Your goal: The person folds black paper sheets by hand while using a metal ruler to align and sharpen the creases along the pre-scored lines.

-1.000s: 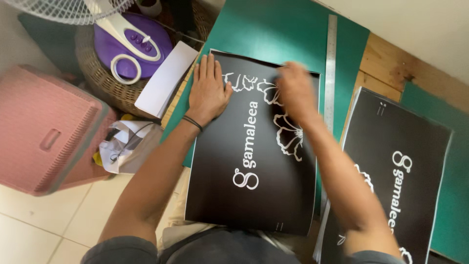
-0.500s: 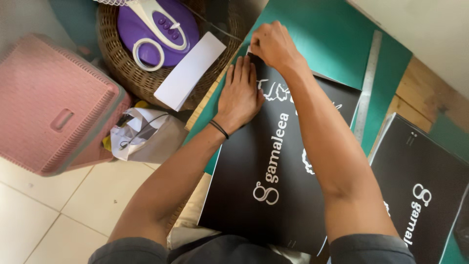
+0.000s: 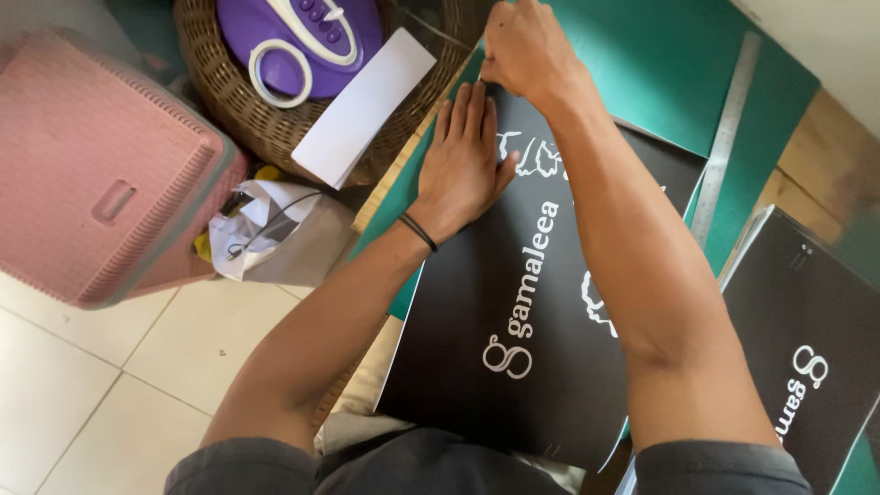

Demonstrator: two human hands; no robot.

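The black sheet (image 3: 541, 339) in the middle of the frame carried white lettering and a white line drawing of flowers. A second black sheet (image 3: 807, 339) at the right edge bore the same white print. Beneath them lay a plain green cutting mat (image 3: 642, 64), crossed at the upper right by a silver-grey ruler (image 3: 726, 137); bare brown wood of the worktop (image 3: 816, 156) showed beside it. The left hand (image 3: 463, 156) had a thin black band (image 3: 418, 231) at its wrist. At upper left, a brown woven basket (image 3: 229, 110) held a purple and white iron (image 3: 307, 37) and a white paper (image 3: 365, 105). A pink ribbed plastic box (image 3: 101, 174) filled the left. The floor (image 3: 119, 367) was cream tile with grey joints. Both sleeves (image 3: 247, 469) were dark grey.
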